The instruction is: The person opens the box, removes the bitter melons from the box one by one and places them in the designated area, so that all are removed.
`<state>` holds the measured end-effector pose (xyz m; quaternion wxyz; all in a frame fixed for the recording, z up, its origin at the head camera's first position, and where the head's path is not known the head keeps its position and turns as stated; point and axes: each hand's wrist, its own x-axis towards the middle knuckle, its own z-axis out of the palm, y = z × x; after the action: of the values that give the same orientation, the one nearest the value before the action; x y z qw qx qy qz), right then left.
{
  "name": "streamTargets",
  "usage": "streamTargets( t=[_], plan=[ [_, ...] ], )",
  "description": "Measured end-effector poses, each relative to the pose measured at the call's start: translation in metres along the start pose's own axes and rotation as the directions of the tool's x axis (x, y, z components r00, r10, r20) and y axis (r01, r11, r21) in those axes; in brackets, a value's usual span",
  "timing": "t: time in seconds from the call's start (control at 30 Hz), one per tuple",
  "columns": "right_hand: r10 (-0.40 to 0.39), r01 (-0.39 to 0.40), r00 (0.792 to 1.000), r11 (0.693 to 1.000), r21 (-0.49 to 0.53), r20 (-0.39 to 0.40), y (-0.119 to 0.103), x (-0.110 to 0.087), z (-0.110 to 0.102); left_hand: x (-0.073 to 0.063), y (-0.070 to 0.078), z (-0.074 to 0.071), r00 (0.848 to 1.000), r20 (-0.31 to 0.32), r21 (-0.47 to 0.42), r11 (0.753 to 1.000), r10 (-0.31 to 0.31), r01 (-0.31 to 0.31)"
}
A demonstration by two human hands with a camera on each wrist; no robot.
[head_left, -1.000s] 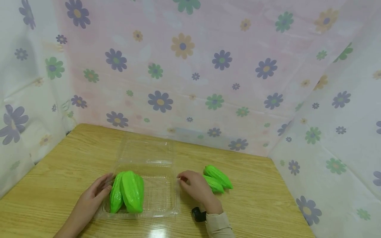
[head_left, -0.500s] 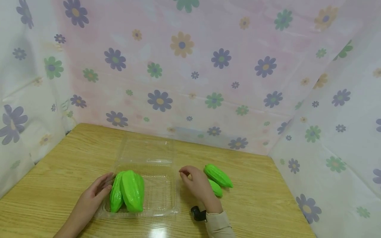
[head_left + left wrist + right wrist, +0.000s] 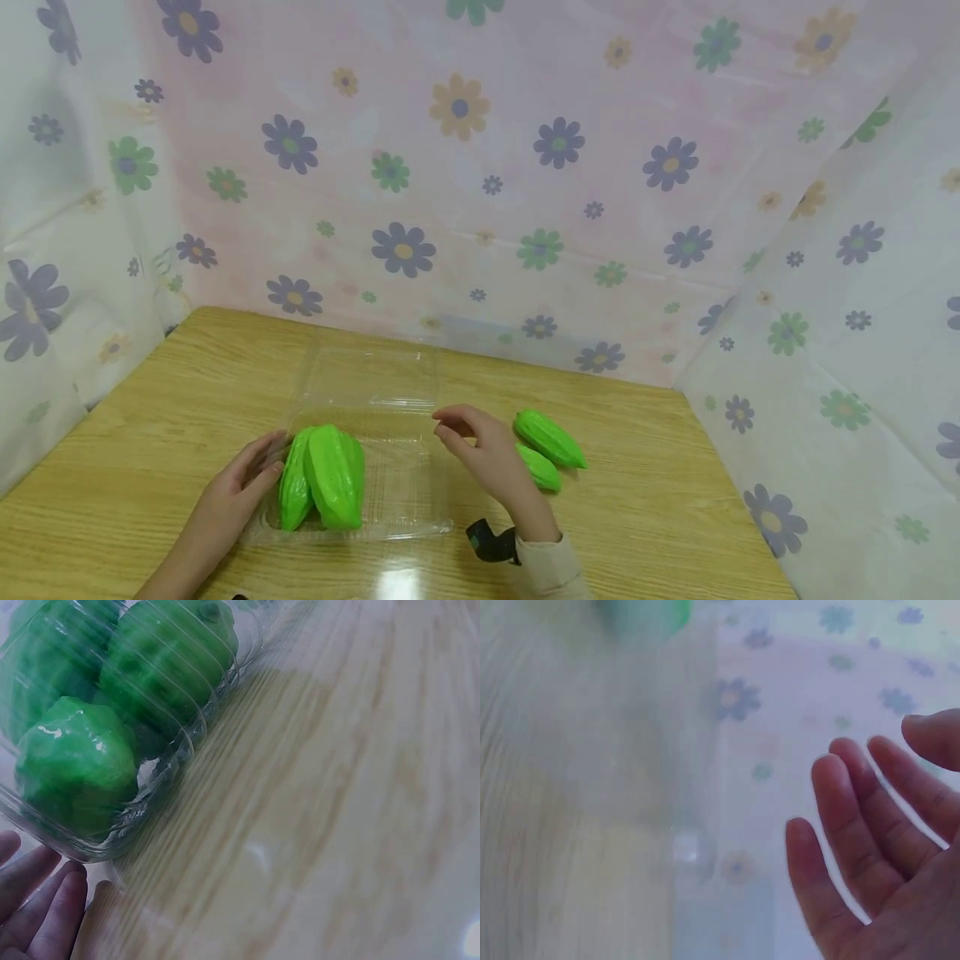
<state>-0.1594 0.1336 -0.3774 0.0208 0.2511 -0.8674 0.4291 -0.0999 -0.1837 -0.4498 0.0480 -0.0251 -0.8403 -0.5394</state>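
1. Flowered cloth (image 3: pixel 510 208) hangs beyond all fingers.
2. Left hand (image 3: pixel 232 492) has relaxed fingers beside the clear box (image 3: pixel 401 492) containing green fruits (image 3: pixel 335 479).
3. Right hand (image 3: pixel 483 450) holds nothing, fingers loosely bent; loose fruits (image 3: pixel 551 437) lie rightward of them.

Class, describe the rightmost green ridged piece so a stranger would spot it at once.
On the wooden table, find the open clear container holding green pieces. To its right, beyond the right hand, two more lie side by side. Ours is the farther one, wholly visible; its nearer neighbour is partly hidden by that hand.
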Motion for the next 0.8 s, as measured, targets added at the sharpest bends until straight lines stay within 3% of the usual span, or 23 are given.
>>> streamTargets(
  t=[0.17, 0.4, 0.63, 0.8],
  plan=[
    [-0.008, 0.002, 0.999, 0.984, 0.176, 0.034, -0.022, -0.002, 0.007, 0.001, -0.001, 0.001, 1.0, -0.01, 0.0, 1.0, 0.023, -0.023],
    [0.029, -0.057, 0.996, 0.931, 0.361, 0.083, -0.056, -0.002, 0.024, 0.003, 0.001, 0.0, 1.0, -0.009, 0.009, 1.0, 0.02, -0.02],
    [0.164, -0.196, 0.98, 0.911, 0.362, 0.116, -0.053, 0.004, 0.059, 0.004, 0.001, 0.0, 0.999, -0.014, 0.024, 0.999, 0.03, -0.03],
    [0.197, -0.23, 0.972, 0.917, 0.327, 0.13, -0.051, 0.004, 0.081, 0.002, -0.001, 0.0, 0.999, -0.018, 0.003, 0.999, 0.038, -0.038]
  ],
)
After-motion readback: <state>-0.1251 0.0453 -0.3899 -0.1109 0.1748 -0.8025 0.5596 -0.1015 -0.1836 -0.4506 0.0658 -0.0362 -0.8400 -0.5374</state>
